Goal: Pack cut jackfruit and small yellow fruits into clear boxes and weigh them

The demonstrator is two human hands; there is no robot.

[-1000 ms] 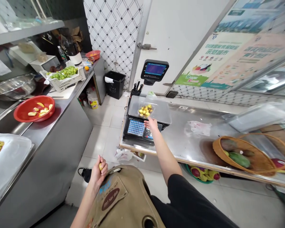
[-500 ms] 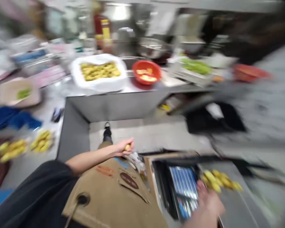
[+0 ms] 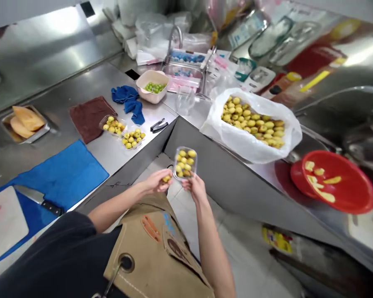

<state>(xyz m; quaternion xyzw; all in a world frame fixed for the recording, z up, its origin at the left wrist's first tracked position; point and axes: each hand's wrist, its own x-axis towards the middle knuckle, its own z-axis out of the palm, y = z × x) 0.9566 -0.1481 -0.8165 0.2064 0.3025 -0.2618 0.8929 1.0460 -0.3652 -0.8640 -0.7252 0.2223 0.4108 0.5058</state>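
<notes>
My left hand (image 3: 155,182) is closed around a small yellow fruit (image 3: 166,179), in front of the apron. Just right of it, my right hand (image 3: 196,187) grips the lower edge of a clear plastic tub (image 3: 186,147). The tub is tilted toward me and holds several small yellow fruits (image 3: 182,160). Both hands are above the floor, between body and counter. Two similar filled tubs, one nearer (image 3: 133,138) and one behind it (image 3: 112,126), sit on the left counter. A white plastic-lined container (image 3: 217,118) full of the same fruits stands ahead on the right.
On the left counter lie a blue cloth (image 3: 81,165), a knife (image 3: 51,207), a white cutting board (image 3: 9,223), a brown cloth (image 3: 88,118) and a stapler (image 3: 159,125). A pink basin (image 3: 152,96) holds green fruit. At right stands a red bowl (image 3: 354,182) with peeled pieces.
The view has swung left to the counter corner. My right hand has come from beside the fruits at the right and now holds a filled tub; my left hand still holds a fruit.
</notes>
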